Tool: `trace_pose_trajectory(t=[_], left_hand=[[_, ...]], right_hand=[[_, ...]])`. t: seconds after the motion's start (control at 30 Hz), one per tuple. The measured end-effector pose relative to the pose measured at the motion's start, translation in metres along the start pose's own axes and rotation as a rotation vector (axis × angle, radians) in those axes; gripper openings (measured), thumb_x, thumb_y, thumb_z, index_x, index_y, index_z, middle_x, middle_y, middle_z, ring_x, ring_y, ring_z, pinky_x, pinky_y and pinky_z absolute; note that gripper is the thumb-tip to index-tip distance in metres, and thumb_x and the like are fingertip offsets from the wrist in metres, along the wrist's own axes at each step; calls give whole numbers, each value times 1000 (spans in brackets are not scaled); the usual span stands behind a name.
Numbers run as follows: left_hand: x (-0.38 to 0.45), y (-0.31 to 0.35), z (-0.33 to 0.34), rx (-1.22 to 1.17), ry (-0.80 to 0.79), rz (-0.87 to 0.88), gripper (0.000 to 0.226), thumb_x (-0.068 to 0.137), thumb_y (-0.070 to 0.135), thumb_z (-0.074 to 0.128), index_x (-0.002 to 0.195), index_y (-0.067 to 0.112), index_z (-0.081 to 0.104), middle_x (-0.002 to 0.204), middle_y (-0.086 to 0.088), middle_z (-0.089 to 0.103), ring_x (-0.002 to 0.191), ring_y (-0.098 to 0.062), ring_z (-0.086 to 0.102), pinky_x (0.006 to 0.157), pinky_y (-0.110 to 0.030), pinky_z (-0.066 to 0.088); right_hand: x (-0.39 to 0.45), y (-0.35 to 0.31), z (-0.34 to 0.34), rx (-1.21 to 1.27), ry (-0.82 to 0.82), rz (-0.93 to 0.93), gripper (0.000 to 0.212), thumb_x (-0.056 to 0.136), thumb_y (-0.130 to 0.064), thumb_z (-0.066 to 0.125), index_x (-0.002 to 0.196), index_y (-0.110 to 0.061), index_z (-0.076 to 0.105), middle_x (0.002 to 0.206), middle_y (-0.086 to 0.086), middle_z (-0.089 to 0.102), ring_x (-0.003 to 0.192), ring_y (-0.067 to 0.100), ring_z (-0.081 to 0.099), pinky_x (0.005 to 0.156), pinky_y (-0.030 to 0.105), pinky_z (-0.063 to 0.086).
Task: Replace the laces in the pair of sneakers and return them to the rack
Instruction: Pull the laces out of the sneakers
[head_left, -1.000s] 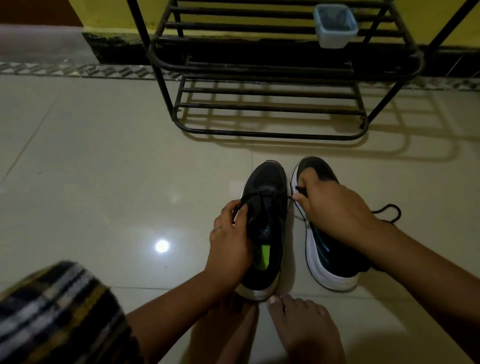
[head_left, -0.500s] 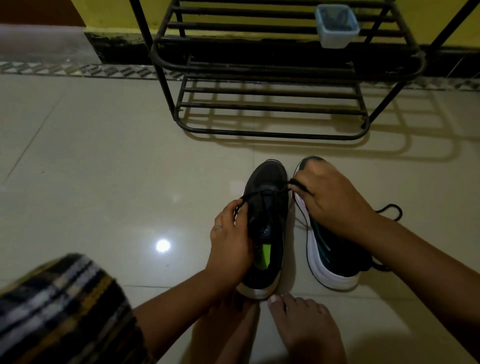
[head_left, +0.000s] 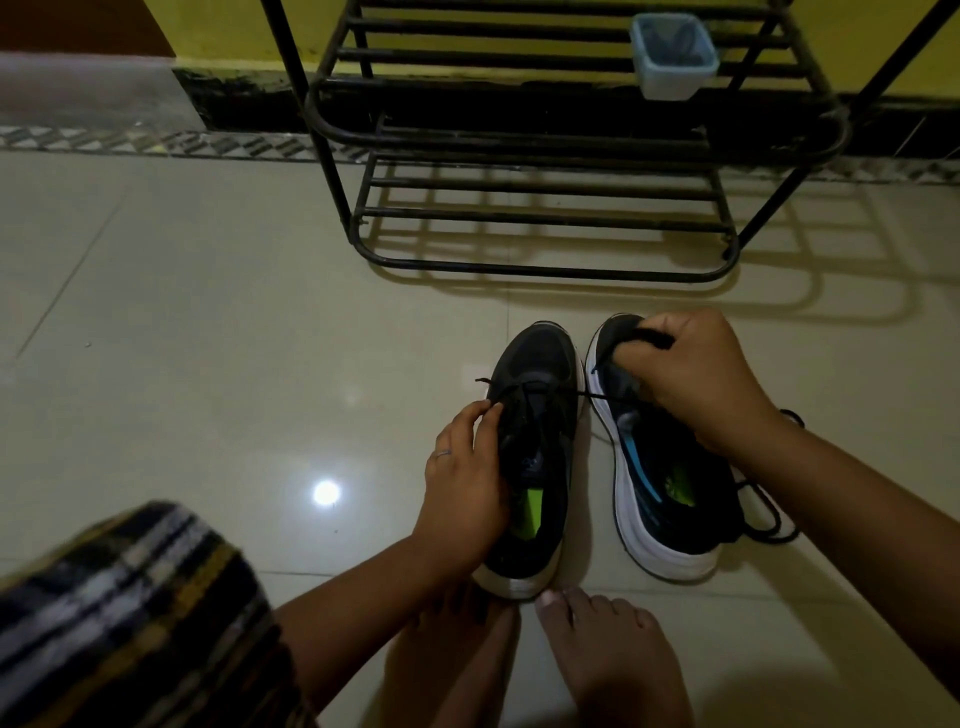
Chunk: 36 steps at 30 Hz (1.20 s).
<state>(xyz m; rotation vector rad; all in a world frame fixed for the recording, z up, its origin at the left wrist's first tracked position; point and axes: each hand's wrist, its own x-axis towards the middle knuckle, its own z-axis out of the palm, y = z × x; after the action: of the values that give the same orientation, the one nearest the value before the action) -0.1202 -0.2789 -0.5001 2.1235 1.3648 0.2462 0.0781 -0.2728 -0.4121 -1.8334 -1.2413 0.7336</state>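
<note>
While both sneakers sit side by side on the floor (head_left: 218, 322), two hands work one black lace (head_left: 589, 396).
Left hand (head_left: 465, 483) pinches the lace at the left sneaker (head_left: 535, 415); right hand (head_left: 696, 374) grips its other end above the right sneaker (head_left: 670, 519); black rack (head_left: 545, 218) behind.

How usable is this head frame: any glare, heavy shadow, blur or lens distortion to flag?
Head view: dim overall; one round glare spot on the glossy floor; the rack casts barred shadows and its legs bow with wide-angle distortion; the plaid cloth at lower left is blurred; the black lace barely separates from the dark sneaker.
</note>
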Motion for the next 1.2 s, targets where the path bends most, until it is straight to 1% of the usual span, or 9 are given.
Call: trace_pose_trajectory(t=[0.07,0.13,0.23,0.37,0.53,0.67,0.8,0.97,1.2], left_hand=[[1,-1,1,-1,4,1,68,86,9,52,147,12,23,151,-10,20,134,-32,25,109,-41,30],[1,-1,2,-4,12,4,67,86,9,52,147,12,24,151,-9,21,134,-32,26,109,-42,31],[1,-1,2,-12,20,0,66,87,10,52,147,12,24,151,-9,21,134,-31,26,109,-42,31],[2,-1,4,-6,30,6,67,86,8,53,147,11,25,151,-10,22,134,-33,27,109,-43,33],[2,-1,4,-12,30,7,67,85,8,54,146,11,26,151,-11,23,134,-33,27,109,-42,32],[2,-2,4,-9,27,0,66,85,9,53,146,13,26,151,-9,22,134,-32,27,108,-41,32],[1,-4,4,-10,33,10,65,83,8,55,144,11,32,149,-11,27,132,-34,30,106,-43,34],[1,-4,5,-9,30,17,67,80,6,57,143,10,34,148,-12,29,132,-35,31,105,-43,34],[1,-2,3,-31,36,-2,68,74,19,42,142,9,36,147,-12,31,131,-35,32,103,-43,34]], right_hand=[[-1,5,-2,-374,-46,-111,28,79,-9,63,58,2,50,51,6,42,46,14,40,44,15,32],[-5,6,1,-632,-105,-194,32,86,-22,61,63,-11,43,58,-2,41,59,20,49,49,21,30],[-9,9,8,-803,-203,-226,27,91,-34,56,97,-12,41,86,7,54,81,31,57,60,30,36],[-11,13,14,-1032,-380,-209,59,91,-48,49,136,-16,27,120,12,53,97,31,60,67,35,44],[-11,21,14,-1133,-377,-343,38,99,-46,30,117,-21,53,107,1,64,97,20,60,66,28,36],[-8,26,16,-902,-207,-418,36,98,-42,38,93,-17,62,86,3,64,80,21,60,58,27,27],[-8,15,11,-371,-26,-429,39,93,-43,39,61,-21,44,53,-7,39,50,8,42,49,26,27],[-7,-14,0,66,180,-484,33,92,-23,49,64,-7,49,58,-1,40,55,4,39,54,14,32],[-9,-28,7,406,161,-279,19,89,-8,53,75,-14,63,75,-2,63,76,10,59,74,20,47]])
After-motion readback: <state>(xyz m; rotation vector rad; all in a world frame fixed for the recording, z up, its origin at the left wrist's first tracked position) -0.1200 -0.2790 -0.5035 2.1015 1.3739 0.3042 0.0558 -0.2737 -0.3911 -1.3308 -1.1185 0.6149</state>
